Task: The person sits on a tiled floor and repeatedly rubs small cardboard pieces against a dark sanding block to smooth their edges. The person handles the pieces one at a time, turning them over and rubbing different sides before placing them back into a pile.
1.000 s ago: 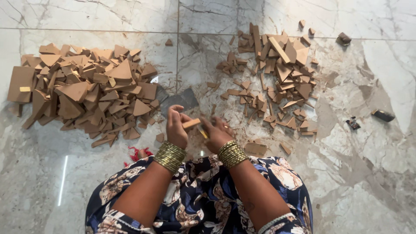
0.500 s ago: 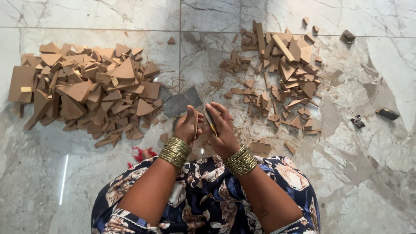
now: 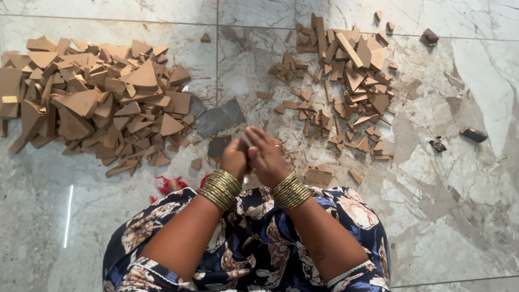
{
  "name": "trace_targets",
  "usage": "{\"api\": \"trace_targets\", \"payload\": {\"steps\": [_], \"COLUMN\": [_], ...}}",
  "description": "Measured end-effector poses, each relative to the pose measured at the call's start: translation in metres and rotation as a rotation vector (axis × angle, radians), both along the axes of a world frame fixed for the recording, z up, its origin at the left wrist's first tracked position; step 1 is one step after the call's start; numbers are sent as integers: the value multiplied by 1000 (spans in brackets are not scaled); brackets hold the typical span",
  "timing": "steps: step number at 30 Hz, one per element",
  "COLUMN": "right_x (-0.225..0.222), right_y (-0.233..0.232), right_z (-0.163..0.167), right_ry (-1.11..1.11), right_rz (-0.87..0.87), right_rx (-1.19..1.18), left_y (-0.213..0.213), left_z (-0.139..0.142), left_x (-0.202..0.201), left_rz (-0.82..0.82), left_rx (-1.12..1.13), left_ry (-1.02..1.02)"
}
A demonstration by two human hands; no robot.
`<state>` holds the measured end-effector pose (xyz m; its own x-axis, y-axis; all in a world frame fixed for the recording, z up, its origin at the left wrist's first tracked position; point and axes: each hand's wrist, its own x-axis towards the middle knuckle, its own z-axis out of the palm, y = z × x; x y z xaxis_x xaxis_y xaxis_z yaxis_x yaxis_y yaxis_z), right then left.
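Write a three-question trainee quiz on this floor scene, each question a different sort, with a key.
1. True or false: the left hand and right hand are pressed together.
2. Which brown heap is bigger: A) the left pile B) the right pile?
3. Fill in: both wrists wear gold ____.

Key: 1 true; 2 A; 3 bangles.
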<state>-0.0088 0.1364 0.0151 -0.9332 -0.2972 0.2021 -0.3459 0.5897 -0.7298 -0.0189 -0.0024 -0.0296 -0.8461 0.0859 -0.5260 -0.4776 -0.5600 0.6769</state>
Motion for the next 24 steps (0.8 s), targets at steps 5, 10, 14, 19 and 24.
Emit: {"api": "trace_targets", "payload": {"steps": [5,10,14,19,24], "right_x": [7,-9,6,-6,-1], "right_y": [-5,10,-5,-1,0], "right_z": [-4,-8,-14,-14,-8], "right_ry": [-56,-253,-147,-275,-160], "right_rz": [137,94,163,125,95], "right_rx": [-24,-124,19,-48,11], "left_y": [-18,0,-18,-9,-3], "left_z": [-11,-17,-18,-29,-33], "left_x": [-5,0,-10,-2,-5], "left_rz": [-80,-188,2,-183,-24], "left_rx": [-142,-377,-377,-507,-413], "left_ry": [28,-81,-160,-20,-59]}}
